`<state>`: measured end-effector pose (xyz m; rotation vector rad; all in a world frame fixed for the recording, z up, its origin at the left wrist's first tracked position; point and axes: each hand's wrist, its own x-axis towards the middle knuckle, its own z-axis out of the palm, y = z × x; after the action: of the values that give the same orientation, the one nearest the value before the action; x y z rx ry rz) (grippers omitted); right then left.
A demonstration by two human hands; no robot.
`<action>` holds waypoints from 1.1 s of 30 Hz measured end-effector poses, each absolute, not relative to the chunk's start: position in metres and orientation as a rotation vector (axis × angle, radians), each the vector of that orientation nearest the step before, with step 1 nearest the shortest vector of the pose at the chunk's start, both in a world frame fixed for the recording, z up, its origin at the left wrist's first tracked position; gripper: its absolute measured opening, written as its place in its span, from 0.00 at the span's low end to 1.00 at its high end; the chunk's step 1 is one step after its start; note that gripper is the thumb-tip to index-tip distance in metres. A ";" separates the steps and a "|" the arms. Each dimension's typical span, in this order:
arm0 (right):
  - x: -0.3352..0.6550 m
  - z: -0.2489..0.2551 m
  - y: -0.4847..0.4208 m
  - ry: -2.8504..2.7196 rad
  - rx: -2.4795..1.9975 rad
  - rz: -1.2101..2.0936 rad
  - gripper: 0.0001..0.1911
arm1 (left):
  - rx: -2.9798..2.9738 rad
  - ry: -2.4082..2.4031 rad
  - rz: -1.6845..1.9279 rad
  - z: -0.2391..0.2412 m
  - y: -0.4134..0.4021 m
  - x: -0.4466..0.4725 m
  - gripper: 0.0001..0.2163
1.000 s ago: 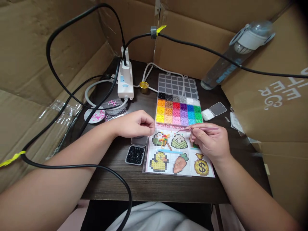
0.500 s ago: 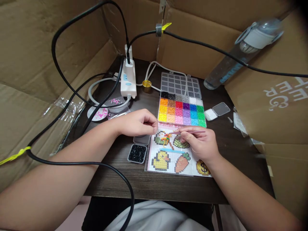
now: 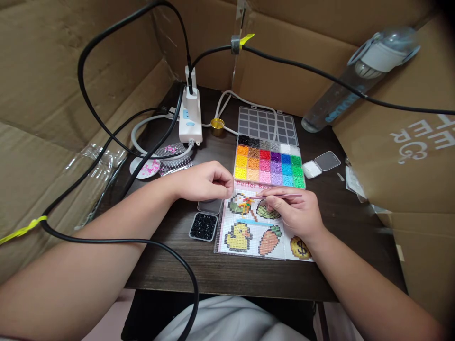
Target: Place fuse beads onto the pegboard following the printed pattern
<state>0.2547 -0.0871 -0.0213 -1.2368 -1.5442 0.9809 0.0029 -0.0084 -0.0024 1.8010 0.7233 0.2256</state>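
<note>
My right hand (image 3: 300, 210) pinches pink tweezers (image 3: 284, 196), their tips pointing left over small red, orange and green beads (image 3: 245, 205). These beads lie over the upper-left picture of a printed bead pattern sheet (image 3: 254, 240), which also has a duck and a carrot. At the sheet's upper left edge, my left hand (image 3: 208, 182) is closed, fingers curled and thumb pressed in; whatever it may hold is hidden. Below that hand sits a small clear box of black beads (image 3: 203, 227). Behind the sheet stands a sorted bead organizer (image 3: 304, 182) with many colours.
A black cable (image 3: 167, 246) loops across my left forearm. At the back are a white power strip (image 3: 190, 130) and a gold cup (image 3: 217, 127). A water bottle (image 3: 351, 90) leans at the right, near a small case of white beads (image 3: 313, 169). Cardboard walls surround the table.
The tweezer tips have shifted very slightly over the coloured beads. My left hand keeps its place, and the view has moved a touch.
</note>
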 end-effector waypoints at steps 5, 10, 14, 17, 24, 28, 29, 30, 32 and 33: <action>0.255 -0.023 -0.087 -1.534 -1.253 0.976 0.05 | 1.812 0.713 0.229 -0.003 -0.008 0.003 0.09; 0.256 -0.022 -0.087 -1.535 -1.274 0.973 0.04 | 1.803 0.724 0.218 -0.003 -0.008 0.003 0.09; 0.256 -0.021 -0.087 -1.543 -1.270 0.977 0.04 | 1.799 0.726 0.224 -0.002 -0.009 0.003 0.09; 0.256 -0.022 -0.087 -1.547 -1.277 0.969 0.05 | 1.803 0.724 0.224 -0.002 -0.009 0.003 0.09; 0.257 -0.023 -0.087 -1.546 -1.279 0.978 0.05 | 1.801 0.723 0.225 -0.003 -0.008 0.003 0.09; 0.256 -0.023 -0.087 -1.523 -1.276 0.999 0.04 | 1.804 0.711 0.232 -0.003 -0.008 0.003 0.09; 0.256 -0.022 -0.087 -1.521 -1.274 1.000 0.04 | 1.807 0.710 0.232 -0.003 -0.008 0.003 0.09; 0.256 -0.022 -0.087 -1.521 -1.273 1.002 0.04 | 1.810 0.710 0.234 -0.003 -0.008 0.003 0.09; 0.256 -0.022 -0.087 -1.521 -1.274 1.006 0.04 | 1.812 0.711 0.234 -0.003 -0.008 0.003 0.09; 0.256 -0.021 -0.087 -1.520 -1.276 1.010 0.04 | 1.812 0.710 0.235 -0.003 -0.008 0.003 0.09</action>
<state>0.2556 -0.0866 -0.0214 -1.2762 -1.5197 1.0097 0.0027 -0.0079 -0.0032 1.8115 0.7097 0.2346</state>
